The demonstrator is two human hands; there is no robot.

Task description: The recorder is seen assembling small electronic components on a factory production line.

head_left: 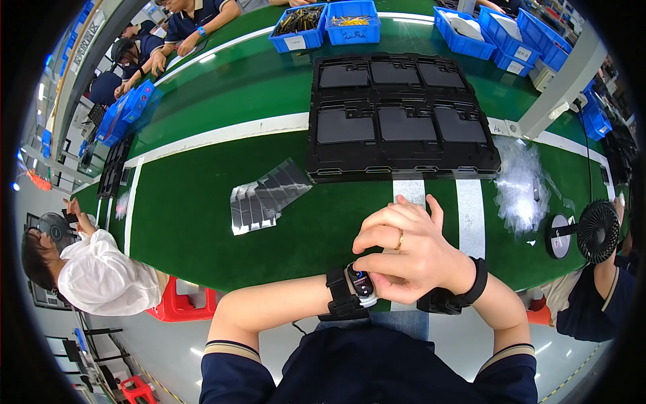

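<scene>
My left forearm reaches across from the left with a black-banded smartwatch [361,283] on the wrist. Beyond the watch, my left hand [397,292] is mostly hidden beneath the other hand, and its fingers cannot be made out. My right hand [424,252], with a ring on one finger, lies over it. Its fingers are bent and apart, and one fingertip touches the watch at the screen's upper edge. A black band [479,277] circles my right wrist. Ahead of both hands stands a stack of black trays [404,172], its top compartments holding flat dark grey panels [406,124].
Clear film strips [266,198] lie left of the trays on the green table [182,222]. Crumpled film [521,188] and a small black fan [597,231] are at right. Blue bins [352,23] line the far side. A metal post [562,84] rises right. Other people sit around.
</scene>
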